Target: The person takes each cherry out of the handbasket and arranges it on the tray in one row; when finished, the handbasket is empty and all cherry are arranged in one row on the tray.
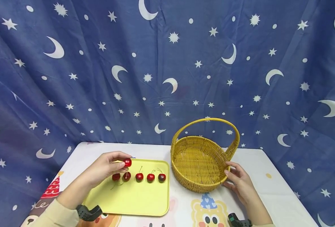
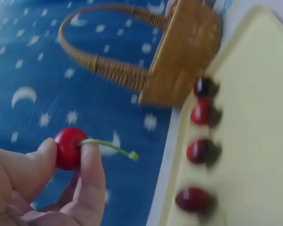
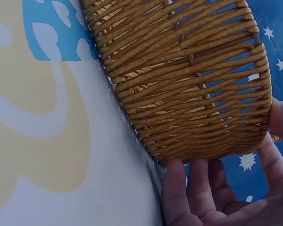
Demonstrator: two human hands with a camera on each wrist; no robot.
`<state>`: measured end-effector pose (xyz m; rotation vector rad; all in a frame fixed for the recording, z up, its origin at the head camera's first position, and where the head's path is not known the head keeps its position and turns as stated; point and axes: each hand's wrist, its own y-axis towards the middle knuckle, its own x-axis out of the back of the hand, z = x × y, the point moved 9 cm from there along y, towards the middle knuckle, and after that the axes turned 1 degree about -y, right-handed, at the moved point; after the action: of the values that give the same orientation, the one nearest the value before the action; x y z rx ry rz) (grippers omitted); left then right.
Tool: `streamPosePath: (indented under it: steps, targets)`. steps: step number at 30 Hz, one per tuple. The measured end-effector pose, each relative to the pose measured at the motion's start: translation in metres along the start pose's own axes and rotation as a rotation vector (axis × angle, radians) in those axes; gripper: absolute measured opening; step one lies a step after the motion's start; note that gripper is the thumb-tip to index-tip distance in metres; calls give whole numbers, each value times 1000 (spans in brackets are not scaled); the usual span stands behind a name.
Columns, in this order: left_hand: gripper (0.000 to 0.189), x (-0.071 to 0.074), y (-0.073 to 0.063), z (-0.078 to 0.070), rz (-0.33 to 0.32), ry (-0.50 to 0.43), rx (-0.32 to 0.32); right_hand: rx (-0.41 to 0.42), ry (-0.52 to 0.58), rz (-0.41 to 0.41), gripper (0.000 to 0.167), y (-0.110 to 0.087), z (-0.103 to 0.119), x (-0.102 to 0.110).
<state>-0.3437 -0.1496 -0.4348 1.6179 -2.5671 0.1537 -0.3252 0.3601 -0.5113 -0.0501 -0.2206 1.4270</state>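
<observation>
My left hand (image 1: 109, 165) pinches a bright red cherry (image 1: 127, 162) between thumb and fingers, above the far edge of the yellow tray (image 1: 140, 200). In the left wrist view, a green stem sticks out from this held cherry (image 2: 68, 149). Several darker red cherries with stems, such as one dark cherry (image 1: 162, 177), lie in a row on the tray. My right hand (image 1: 241, 184) holds the right side of the woven basket (image 1: 198, 164), thumb at the rim. In the right wrist view, its other fingers (image 3: 200, 188) rest against the basket's outer wall.
The basket's arched handle (image 1: 207, 119) stands upright, and nothing lies inside. A white tablecloth (image 1: 258, 167) with cartoon animals covers the table. Directly behind hangs a blue curtain (image 1: 167, 72) with moons and stars.
</observation>
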Motion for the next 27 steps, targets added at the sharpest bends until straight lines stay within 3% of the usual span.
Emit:
streamPosePath:
  steps: [2,5,11,15,20,27]
  targets:
    - [45,19,-11,10,-44,-5,27,2,1,-1,49,1,0,1]
    - [43,41,-23,28,-109,58,86,-1,0,-3,47,1,0,1]
    - [33,67,-37,62,-173,220,245,-3,-4,-6,48,1,-1,0]
    - [30,70,-38,72,-165,277,290,-11,-7,-8,50,1,-2,1]
    - [28,69,-35,74,-144,312,280,-25,-14,-11,51,1,-4,2]
    - [29,69,-32,77,-164,341,280,-3,1,-3,48,2,-1,1]
